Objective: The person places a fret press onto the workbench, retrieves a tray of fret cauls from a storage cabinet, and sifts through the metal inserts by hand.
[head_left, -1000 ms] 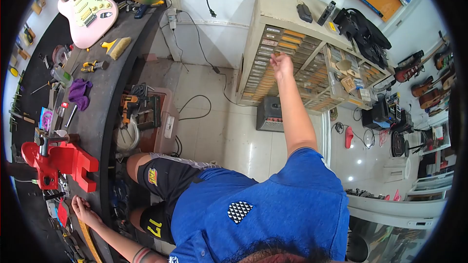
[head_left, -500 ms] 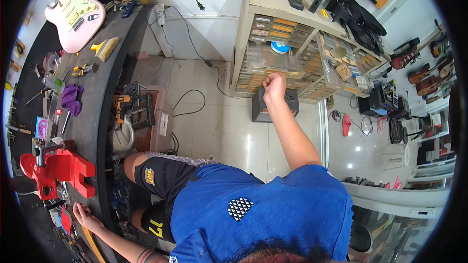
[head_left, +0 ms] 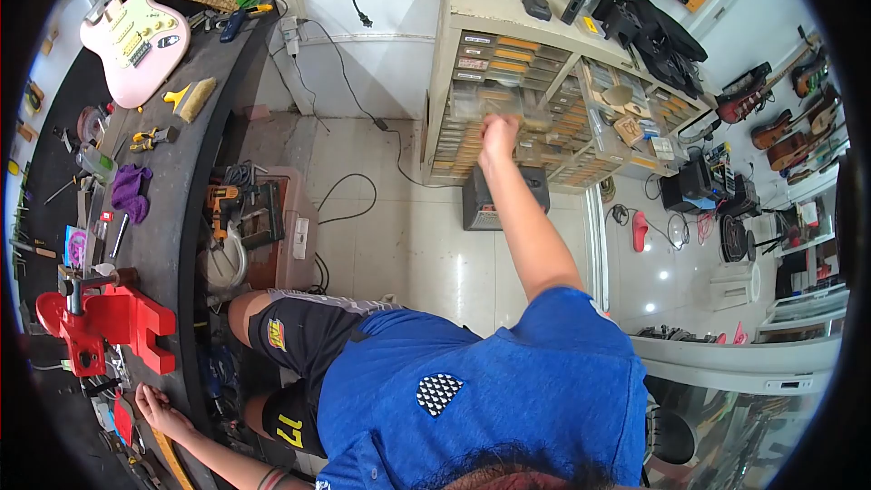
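Observation:
My right hand (head_left: 499, 138) reaches out to the cabinet of small drawers (head_left: 435, 63). Its fingers are closed at the front edge of a clear plastic drawer (head_left: 474, 107), which is blurred by motion and stands only partly out. What lies inside that drawer cannot be made out. On the edge of the dark workbench (head_left: 163, 259) rests my left hand (head_left: 161, 410), its fingers loosely apart and holding nothing. Close to it are a red vise (head_left: 150, 331) and a flat red piece (head_left: 124, 417).
Another pulled-out drawer (head_left: 603, 141) with small parts juts out at the right. Below stands a dark box-shaped unit (head_left: 481, 204). A pink guitar body (head_left: 136, 54), a brush (head_left: 192, 100) and a purple cloth (head_left: 132, 192) lie on the bench. A cable (head_left: 349, 177) loops over the floor.
The clear drawer has slid further into the cabinet, with my right hand moving along with it. The round blue-lidded item in it no longer shows. My left hand stays on the bench edge.

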`<control>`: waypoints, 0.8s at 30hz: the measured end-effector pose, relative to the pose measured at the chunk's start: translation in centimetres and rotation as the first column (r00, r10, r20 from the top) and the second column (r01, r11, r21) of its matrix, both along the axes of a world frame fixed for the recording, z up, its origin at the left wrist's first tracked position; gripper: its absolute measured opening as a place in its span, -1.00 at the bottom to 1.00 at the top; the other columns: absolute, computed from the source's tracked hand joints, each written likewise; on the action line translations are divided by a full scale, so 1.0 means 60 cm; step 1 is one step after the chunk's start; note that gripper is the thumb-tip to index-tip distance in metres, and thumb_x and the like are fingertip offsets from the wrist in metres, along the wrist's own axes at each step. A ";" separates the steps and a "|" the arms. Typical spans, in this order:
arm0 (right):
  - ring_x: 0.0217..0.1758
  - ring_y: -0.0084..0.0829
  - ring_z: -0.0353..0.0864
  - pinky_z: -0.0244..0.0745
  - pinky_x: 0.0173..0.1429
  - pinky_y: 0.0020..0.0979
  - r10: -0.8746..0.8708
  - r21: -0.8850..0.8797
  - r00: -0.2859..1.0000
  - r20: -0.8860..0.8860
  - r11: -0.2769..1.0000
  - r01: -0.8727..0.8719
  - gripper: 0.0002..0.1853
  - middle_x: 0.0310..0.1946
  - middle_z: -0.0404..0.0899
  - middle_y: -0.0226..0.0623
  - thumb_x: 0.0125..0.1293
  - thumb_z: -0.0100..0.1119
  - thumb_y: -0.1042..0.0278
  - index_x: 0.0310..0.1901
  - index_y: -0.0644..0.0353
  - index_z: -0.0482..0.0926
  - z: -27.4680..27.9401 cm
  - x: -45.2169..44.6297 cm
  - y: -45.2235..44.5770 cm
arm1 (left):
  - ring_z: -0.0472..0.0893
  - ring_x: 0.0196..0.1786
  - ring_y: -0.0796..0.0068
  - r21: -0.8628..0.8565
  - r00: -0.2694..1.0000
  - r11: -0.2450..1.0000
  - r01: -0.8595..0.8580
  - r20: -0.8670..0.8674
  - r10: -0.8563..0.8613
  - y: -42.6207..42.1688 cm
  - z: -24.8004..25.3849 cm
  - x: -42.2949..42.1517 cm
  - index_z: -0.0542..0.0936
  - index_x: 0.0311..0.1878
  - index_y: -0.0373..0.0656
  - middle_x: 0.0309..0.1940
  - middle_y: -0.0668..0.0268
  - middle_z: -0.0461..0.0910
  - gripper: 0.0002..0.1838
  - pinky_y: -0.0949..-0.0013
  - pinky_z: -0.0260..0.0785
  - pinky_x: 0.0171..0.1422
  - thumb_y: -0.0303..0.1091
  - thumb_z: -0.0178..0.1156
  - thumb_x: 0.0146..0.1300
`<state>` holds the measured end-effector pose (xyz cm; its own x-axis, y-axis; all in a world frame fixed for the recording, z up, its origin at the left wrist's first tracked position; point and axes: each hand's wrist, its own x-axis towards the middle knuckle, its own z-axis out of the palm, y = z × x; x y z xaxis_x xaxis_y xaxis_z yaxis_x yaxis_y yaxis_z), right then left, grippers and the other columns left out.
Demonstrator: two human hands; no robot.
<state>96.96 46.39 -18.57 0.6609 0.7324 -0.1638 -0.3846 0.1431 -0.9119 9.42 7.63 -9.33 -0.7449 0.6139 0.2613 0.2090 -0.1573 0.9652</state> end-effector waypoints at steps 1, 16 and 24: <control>-0.33 -0.41 0.55 0.52 -0.31 -0.32 0.082 0.006 0.997 0.014 0.997 -0.082 -0.61 -0.25 0.53 -0.23 0.37 0.17 0.58 0.21 0.30 0.43 0.009 0.010 0.014 | 0.43 -0.26 0.70 0.000 1.000 1.000 0.004 -0.005 -0.004 0.000 0.000 -0.001 0.65 0.28 -0.25 -0.22 0.41 0.58 -0.75 0.53 0.28 -0.16 -0.31 0.26 0.74; -0.37 -0.58 0.52 0.47 -0.19 -0.48 0.810 -0.040 0.378 0.448 0.441 -0.897 -0.76 -0.27 0.61 -0.34 0.80 -0.05 0.39 0.16 0.27 0.63 0.142 -0.459 -0.113 | 0.47 -0.32 0.64 0.055 0.984 0.983 -0.174 -0.025 0.175 0.034 0.044 0.106 0.71 0.09 -0.23 -0.31 0.44 0.55 -0.84 0.48 0.31 -0.23 -0.37 0.35 0.60; -0.26 -0.55 0.57 0.52 -0.16 -0.44 0.453 0.324 0.232 0.861 -0.134 -0.937 -0.78 -0.13 0.64 -0.25 0.63 0.08 0.69 0.04 0.26 0.73 0.465 -0.664 -0.254 | 0.48 -0.29 0.52 0.414 0.987 0.901 0.133 0.028 -0.158 -0.055 0.197 0.245 0.68 0.13 -0.24 -0.27 0.36 0.54 -0.83 0.37 0.32 -0.15 -0.39 0.22 0.64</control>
<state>57.11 31.12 9.32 -0.5753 0.3458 0.7413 -0.4622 0.6103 -0.6434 24.14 4.32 2.49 -0.6774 0.5650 0.4710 0.0977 -0.5655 0.8189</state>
